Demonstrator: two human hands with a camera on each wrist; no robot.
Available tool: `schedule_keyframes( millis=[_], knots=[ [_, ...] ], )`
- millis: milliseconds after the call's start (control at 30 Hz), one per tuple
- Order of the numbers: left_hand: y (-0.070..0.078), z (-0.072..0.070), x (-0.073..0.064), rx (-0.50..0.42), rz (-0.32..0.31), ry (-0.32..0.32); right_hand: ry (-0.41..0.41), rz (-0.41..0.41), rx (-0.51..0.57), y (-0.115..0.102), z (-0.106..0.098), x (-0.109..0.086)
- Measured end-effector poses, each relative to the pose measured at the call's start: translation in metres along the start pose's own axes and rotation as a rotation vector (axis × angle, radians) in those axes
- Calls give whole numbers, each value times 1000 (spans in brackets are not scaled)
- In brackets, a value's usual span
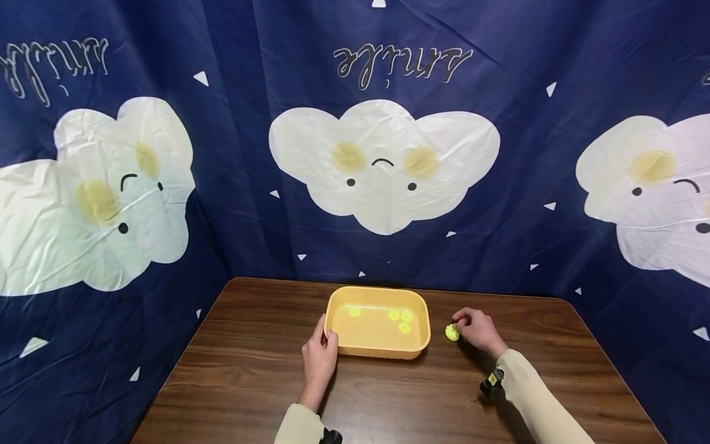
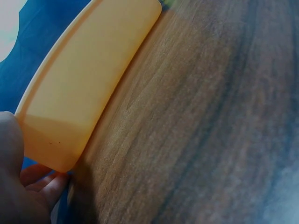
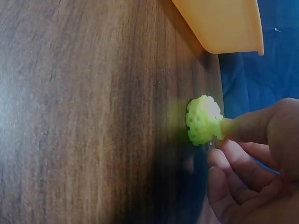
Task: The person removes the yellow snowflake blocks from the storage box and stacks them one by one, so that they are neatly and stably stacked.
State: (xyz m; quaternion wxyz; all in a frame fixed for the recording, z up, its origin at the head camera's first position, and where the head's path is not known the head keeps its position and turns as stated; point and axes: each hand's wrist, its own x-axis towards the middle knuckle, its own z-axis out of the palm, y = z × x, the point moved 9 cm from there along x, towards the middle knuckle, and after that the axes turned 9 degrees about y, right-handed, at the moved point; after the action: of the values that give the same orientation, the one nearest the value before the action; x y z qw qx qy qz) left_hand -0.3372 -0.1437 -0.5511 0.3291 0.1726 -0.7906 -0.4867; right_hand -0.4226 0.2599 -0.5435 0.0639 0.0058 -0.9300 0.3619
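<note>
A rectangular yellow plastic basin sits on the table, several small yellow-green flower-shaped pieces lying inside. My left hand grips the basin's left end near the front corner; in the left wrist view its thumb is at the rim and the other fingers reach round below. To the basin's right, my right hand pinches a small yellow-green knobbed piece between thumb and fingers. That piece has a rounded, studded head with a short stem, and is at or just above the tabletop; contact is hard to tell.
The dark wood-grain table has rounded far corners. Behind and at both sides hangs a blue cloth printed with white clouds. Each wrist carries a black strapped device.
</note>
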Motion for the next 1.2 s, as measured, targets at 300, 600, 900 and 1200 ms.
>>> schedule_keyframes(
  millis=[300,600,900,1200],
  knots=[
    [-1,1,0,-12,-10,-5,21,-8,-19,2,1,-1],
    [-1,1,0,-5,-12,-13,28,-1,-17,3,1,-4],
    [-1,1,0,-12,-19,-18,-22,-107,-116,-14,7,-9],
    [-3,2,0,-7,-32,-20,-52,-184,-275,-22,16,-14]
  ],
)
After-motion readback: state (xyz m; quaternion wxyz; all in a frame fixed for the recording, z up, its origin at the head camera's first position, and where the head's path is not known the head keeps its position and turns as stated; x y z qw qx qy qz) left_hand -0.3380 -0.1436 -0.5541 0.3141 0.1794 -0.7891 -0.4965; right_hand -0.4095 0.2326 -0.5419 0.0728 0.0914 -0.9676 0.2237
